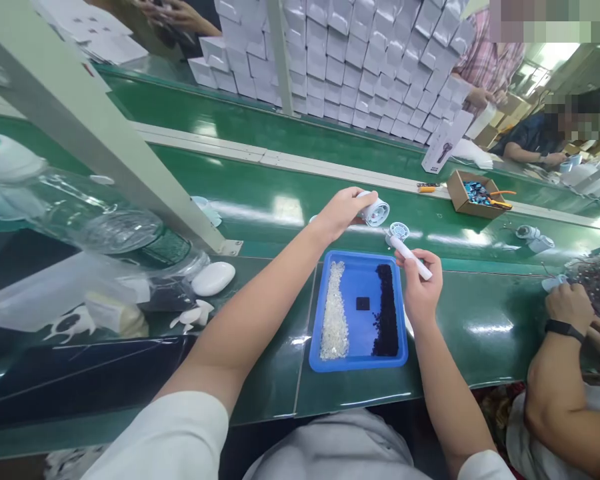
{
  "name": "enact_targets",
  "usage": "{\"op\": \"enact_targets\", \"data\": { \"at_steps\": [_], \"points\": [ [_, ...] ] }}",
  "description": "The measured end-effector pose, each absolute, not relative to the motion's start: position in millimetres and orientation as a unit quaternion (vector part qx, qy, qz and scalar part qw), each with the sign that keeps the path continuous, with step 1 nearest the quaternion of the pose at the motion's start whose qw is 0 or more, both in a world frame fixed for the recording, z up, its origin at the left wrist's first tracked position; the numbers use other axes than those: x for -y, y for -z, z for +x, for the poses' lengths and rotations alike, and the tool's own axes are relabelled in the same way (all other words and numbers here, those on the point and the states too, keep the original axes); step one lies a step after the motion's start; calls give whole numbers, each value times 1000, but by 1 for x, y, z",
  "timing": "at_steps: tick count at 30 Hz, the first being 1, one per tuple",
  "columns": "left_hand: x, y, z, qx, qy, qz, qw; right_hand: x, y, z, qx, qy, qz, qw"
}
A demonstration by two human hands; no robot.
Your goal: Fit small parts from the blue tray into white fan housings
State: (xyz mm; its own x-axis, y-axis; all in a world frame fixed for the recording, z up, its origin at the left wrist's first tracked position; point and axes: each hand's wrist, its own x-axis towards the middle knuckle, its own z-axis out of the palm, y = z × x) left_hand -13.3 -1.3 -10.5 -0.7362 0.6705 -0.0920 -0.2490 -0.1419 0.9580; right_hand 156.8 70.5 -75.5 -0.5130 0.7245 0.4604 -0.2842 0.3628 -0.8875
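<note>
My left hand is closed around a white round housing, its open end facing right and showing parts inside. In my right hand is a white stick-shaped handle, gripped between thumb and fingers and tilted up to the left. A round slotted white part shows at the handle's far end; whether the two are joined I cannot tell. Below both hands lies a blue tray. It holds clear-white small pieces on the left, black small pieces on the right, and a black square between them.
A slanted grey post and a large plastic bottle stand left, near a white mouse-shaped object. Beyond the green belt are stacked white boxes. A carton holds small parts and orange-handled pliers. Co-workers' hands work at right.
</note>
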Motion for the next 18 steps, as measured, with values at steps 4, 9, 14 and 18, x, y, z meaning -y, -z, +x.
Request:
{"op": "enact_targets", "data": {
  "at_steps": [4,9,14,18],
  "points": [
    [0,11,-8,-583,-719,215,312,-71,76,156,690,-536,-169,457],
    [-1,11,-4,-594,-704,241,306,-70,77,155,677,-556,-169,451],
    [-2,10,-1,-597,-702,244,301,-70,78,156,691,-550,-178,435],
    [-2,9,2,-605,-696,243,300,-70,78,156,692,-552,-175,430]
  ]
}}
